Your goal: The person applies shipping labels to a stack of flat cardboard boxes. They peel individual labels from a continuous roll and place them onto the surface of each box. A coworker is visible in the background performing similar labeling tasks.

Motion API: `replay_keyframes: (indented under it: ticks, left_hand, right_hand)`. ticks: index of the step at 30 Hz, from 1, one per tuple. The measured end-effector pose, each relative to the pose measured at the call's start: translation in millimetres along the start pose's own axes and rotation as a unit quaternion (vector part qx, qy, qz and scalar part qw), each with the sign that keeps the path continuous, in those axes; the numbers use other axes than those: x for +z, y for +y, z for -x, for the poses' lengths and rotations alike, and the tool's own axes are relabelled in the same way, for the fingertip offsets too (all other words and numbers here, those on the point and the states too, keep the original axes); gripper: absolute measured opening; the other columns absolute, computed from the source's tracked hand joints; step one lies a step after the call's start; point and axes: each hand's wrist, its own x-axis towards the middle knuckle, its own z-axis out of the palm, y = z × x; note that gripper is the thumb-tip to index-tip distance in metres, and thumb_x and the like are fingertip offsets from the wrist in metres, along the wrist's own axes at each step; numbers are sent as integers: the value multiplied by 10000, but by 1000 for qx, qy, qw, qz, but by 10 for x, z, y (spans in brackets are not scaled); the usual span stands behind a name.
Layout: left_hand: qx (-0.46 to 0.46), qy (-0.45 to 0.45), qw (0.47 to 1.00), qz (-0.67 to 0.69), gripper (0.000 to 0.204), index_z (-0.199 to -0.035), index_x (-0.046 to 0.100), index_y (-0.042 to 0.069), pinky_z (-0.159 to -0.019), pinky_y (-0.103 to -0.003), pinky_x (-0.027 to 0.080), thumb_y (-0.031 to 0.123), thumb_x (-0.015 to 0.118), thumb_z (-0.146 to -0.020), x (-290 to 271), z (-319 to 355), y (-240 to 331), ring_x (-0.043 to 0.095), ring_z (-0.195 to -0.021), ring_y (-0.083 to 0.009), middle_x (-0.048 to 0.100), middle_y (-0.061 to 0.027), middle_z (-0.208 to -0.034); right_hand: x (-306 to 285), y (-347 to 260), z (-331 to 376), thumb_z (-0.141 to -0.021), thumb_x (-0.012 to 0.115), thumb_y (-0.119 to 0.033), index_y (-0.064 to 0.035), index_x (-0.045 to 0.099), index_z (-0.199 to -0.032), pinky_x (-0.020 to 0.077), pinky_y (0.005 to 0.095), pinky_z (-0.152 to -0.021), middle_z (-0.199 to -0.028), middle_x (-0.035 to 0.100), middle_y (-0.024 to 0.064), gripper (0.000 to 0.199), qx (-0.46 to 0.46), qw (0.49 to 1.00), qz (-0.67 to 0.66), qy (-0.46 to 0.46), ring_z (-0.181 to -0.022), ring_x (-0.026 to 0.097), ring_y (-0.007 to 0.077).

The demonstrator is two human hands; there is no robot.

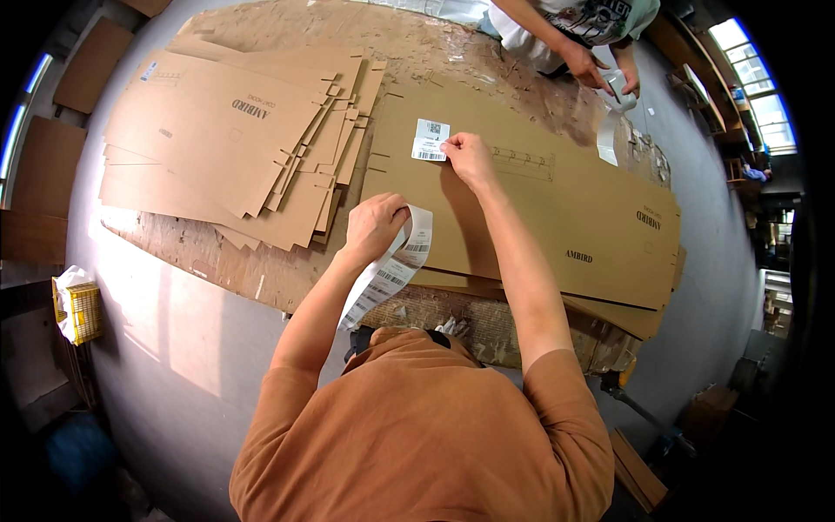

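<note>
Over the worn wooden table (pixel 417 39), I follow two bare hands through the head camera, and I judge the step in hand to be putting a white label (pixel 428 139) on a flat cardboard sheet (pixel 578 204). On my feed the right hand (pixel 470 161) pinches the label's right edge between thumb and fingers; the label lies over the sheet near its left end, though I cannot tell from here whether it is stuck down. The left hand (pixel 374 226) pinches a strip of labels (pixel 387 278), which curls out beside the fingers and hangs toward the wearer's body. To my mind the next move calls for setting the label square and pressing it flat, with the strip clear of the sheet. The label sits just left of the right hand's fingertips; from the left hand it is apart, farther out and slightly right. Farther left I see a cardboard stack (pixel 200 113); across the table a co-worker (pixel 600 26) holds another strip (pixel 609 135).
</note>
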Motion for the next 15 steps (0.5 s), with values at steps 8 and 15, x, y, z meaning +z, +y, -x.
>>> replay_keyframes:
  ticks: [8,15]
  left_hand:
    - [1,7,1000,-4,100,-851,613,77,-671,-399,478,169,603,-813,9,3,-1,608,-790,-283,624,-73,-806]
    - [13,22,1000,2,107,-819,601,64,-660,-402,473,170,609,-810,24,-2,-17,604,-776,-284,617,-74,-790]
  right_hand:
    - [17,-16,-3,-773,658,-158,-5,670,-792,501,389,-682,-753,669,170,155,-24,998,55,8,-727,651,294]
    - [23,-169,74,-778,668,-171,-18,646,-887,508,431,-712,-794,669,172,189,-73,978,192,29,-762,648,342]
